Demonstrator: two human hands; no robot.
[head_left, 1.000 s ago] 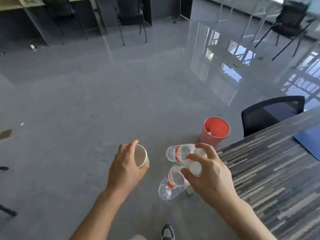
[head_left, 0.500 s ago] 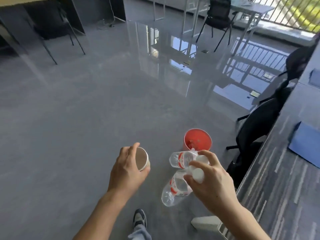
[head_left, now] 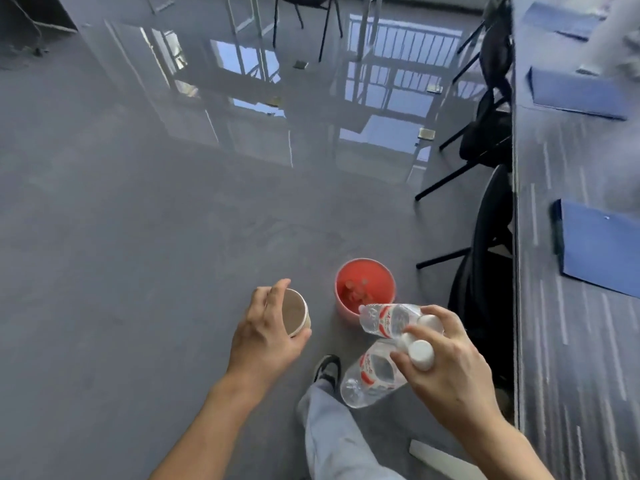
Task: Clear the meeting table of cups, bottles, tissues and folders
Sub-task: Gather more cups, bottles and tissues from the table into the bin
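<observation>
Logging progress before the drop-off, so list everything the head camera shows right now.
Bin: one, red, on the floor, items inside.
Paper cup: one, white, brown inside, held above the floor.
Bottles: two, clear, red labels, white caps, held near the bin.
Table: one, grey striped, right.
Folders: three, blue, on the table.
Chairs: at least two, black, beside the table.
Leg: one, grey trousers, bottom middle.
Left hand: one, bare, grips the paper cup.
Right hand: one, bare, grips both bottles.
</observation>
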